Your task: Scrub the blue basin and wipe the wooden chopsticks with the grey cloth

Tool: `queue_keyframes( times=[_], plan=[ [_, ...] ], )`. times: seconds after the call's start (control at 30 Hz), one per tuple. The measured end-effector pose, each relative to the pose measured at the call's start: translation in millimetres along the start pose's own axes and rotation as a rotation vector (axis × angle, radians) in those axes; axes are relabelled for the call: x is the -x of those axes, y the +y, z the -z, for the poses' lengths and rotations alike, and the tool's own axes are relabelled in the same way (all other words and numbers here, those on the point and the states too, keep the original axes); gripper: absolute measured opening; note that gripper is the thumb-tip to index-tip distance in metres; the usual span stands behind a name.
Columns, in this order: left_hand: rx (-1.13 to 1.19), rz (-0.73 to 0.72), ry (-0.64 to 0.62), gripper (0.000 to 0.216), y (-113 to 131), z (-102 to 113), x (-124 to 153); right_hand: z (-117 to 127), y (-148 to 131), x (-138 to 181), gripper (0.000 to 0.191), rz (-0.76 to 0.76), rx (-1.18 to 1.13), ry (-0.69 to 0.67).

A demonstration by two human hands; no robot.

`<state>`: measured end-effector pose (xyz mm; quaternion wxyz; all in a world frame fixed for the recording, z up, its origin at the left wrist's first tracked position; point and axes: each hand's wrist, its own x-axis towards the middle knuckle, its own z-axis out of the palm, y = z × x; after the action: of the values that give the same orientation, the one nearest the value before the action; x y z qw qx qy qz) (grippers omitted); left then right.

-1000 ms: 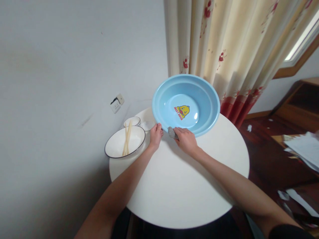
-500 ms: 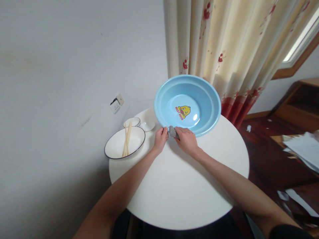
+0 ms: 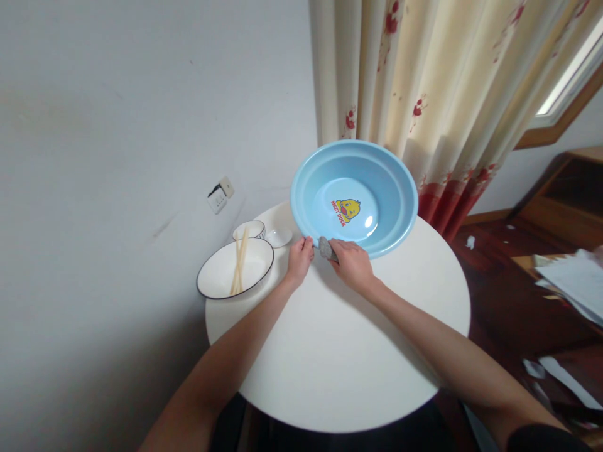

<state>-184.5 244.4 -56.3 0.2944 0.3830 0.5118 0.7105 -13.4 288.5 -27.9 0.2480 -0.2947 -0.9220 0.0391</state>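
A large light-blue plastic basin (image 3: 393, 194) with a yellow duck print stands on the round white table (image 3: 339, 351). My left hand (image 3: 300, 258) pinches the basin's near-left rim, fingers closed. My right hand (image 3: 354, 263) is closed around a bunched grey cloth (image 3: 325, 248) and presses it to the near rim, just right of my left hand. Part of the cloth is hidden under my right fingers, and whether it is a rag or a scrubber is hard to tell.
Left on the table are a large white bowl (image 3: 219, 274) holding chopsticks (image 3: 240, 263), a small patterned bowl (image 3: 249, 230) and a white spoon (image 3: 279, 237). A wall with a socket (image 3: 217, 201) borders the left; a curtain (image 3: 419, 81) hangs behind. Papers (image 3: 572, 285) lie at right.
My left hand has shifted slightly left along the rim, widening the gap to the cloth. My right hand and the cloth have barely moved.
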Motion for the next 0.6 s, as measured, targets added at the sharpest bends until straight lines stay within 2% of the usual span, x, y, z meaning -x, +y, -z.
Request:
queue_keyframes(
  times=[0.2, 0.6],
  plan=[
    [-0.011, -0.032, 0.050, 0.062, 6.3, 4.2, -2.9, -1.5, -0.1, 1.3, 0.034, 0.029, 0.013, -0.009],
    [0.001, 0.000, -0.004, 0.066, 3.9, -3.0, 5.5, -9.1, 2.4, 3.7, 0.036, 0.008, 0.004, 0.036]
  ],
)
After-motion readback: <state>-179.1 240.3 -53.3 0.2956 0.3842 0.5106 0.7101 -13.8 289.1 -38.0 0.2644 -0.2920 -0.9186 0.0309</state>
